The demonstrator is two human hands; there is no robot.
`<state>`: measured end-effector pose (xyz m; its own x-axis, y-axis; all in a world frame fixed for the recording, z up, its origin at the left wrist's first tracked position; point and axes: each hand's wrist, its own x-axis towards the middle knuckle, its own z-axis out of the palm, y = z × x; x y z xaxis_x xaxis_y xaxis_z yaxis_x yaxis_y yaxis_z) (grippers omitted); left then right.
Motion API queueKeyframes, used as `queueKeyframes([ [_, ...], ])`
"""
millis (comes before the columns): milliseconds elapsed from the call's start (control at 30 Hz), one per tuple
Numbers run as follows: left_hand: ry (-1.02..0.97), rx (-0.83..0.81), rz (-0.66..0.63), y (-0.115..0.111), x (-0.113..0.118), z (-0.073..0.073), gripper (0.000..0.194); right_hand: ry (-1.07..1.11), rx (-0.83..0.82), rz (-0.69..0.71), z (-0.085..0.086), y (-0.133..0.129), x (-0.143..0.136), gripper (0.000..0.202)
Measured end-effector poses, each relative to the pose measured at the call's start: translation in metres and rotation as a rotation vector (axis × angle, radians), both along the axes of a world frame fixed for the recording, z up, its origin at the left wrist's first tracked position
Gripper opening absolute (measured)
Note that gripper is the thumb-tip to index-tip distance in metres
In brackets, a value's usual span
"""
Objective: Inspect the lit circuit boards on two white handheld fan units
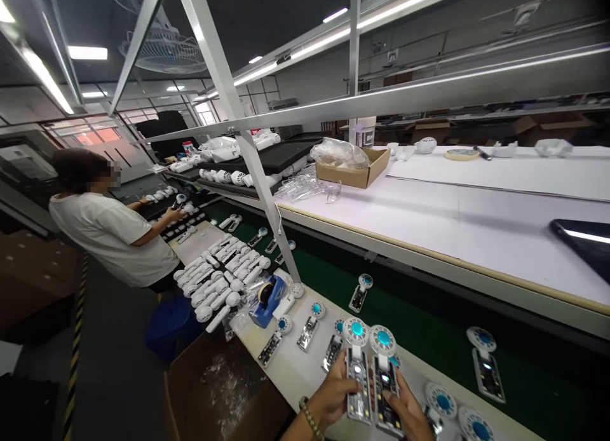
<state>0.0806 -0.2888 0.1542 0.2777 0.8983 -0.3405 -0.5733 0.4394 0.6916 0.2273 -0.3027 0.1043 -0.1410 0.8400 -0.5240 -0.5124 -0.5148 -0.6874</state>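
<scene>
Factory line, white bench strip (295,371) running alongside green conveyor belt (429,326); all places below relative to that belt.

Nearest, at bench edge on near side of belt: left hand (328,396), beaded bracelet on wrist, fingers curled around left fan half (357,371), thumb on its board. Right hand (405,409) gripping right fan half (385,380), thumb across exposed circuit board. Both halves side by side, touching or nearly so, round white heads with teal centres pointing toward belt.

Just right of hands, still on near side: two more round heads (443,400), partly cut off by frame edge.

Left of hands on bench strip: three open fan halves (309,326) lying flat, boards up. Beyond them blue tape dispenser (269,298), then a heap of white assembled fans (219,282).

On belt itself: single fan half (483,361) to right, another (359,291) mid-belt, several more farther up the line.

Below bench, near side: open brown carton (214,390), blue bin (171,323) on floor.

Far side of belt: white table (476,218), cardboard box (352,168) with plastic bags, tape roll (461,154).

Far up the line: co-worker in white shirt (112,234), hand on a part at bench. Overhead fan (162,50) on ceiling.
</scene>
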Motion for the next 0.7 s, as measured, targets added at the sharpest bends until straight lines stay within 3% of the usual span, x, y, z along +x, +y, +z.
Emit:
queueKeyframes([
  [167, -0.031, -0.005, 0.017, 0.008, -0.005, -0.002, 0.065, -0.026, -0.023, 0.018, 0.009, 0.009, -0.004, 0.100],
  [300, 0.001, -0.028, 0.012, 0.016, -0.009, -0.004, 0.056, -0.040, -0.054, 0.048, 0.013, 0.018, -0.007, 0.107],
  [533, -0.028, 0.006, 0.061, 0.030, -0.015, -0.010, 0.055, -0.033, -0.057, -0.012, -0.007, 0.034, -0.018, 0.110],
  [700, -0.081, -0.046, 0.037, 0.043, -0.017, -0.021, 0.056, 0.093, -0.070, -0.080, -0.012, 0.044, -0.024, 0.109],
])
